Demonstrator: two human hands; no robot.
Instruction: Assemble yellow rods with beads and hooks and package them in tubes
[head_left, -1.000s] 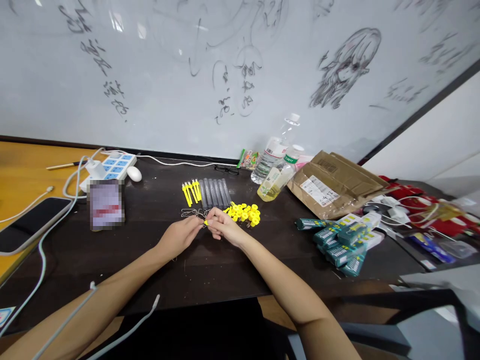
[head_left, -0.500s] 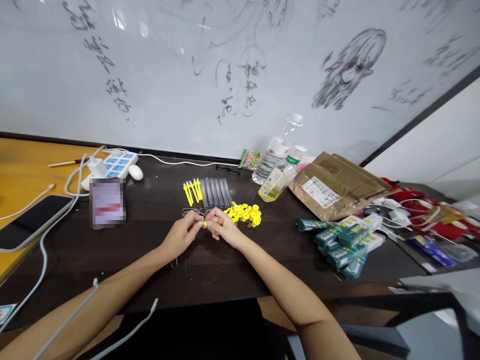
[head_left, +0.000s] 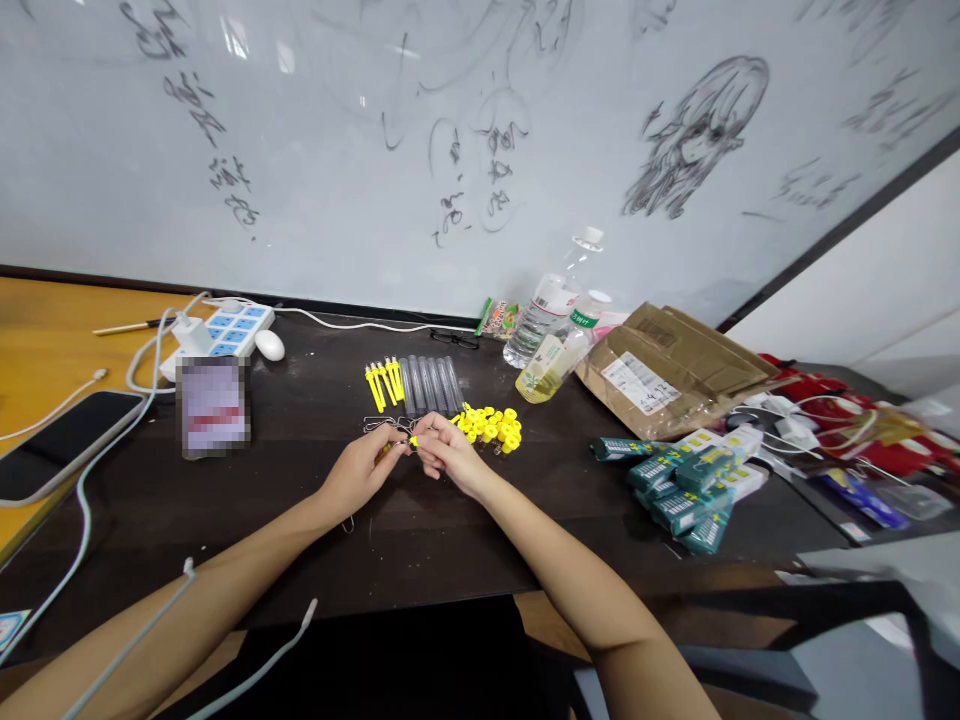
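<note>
My right hand (head_left: 450, 455) pinches a small yellow plastic piece (head_left: 414, 441) between thumb and forefinger. My left hand (head_left: 365, 467) is closed, its fingertips pressed together just left of that piece; what they hold is mostly hidden. Beyond the hands lie bent metal wire loops (head_left: 373, 422), partly covered by the fingers. Several clear tubes (head_left: 431, 385) stand in a row behind them, with yellow stick-like parts (head_left: 385, 382) along their left side. A heap of yellow plastic caps (head_left: 491, 428) sits right of my right hand. One more wire loop (head_left: 348, 524) lies below my left wrist.
Two bottles (head_left: 551, 368) lean near a cardboard parcel (head_left: 660, 360) at the right. Green boxes (head_left: 686, 485) are piled in front of it. A power strip (head_left: 238, 328), a white mouse (head_left: 270, 345) and a phone (head_left: 71, 440) lie at the left. White cables (head_left: 251, 672) hang near my left forearm.
My right hand has shifted slightly, and the fingertips of the two hands are a little farther apart. The yellow piece has moved slightly right with my right hand.
</note>
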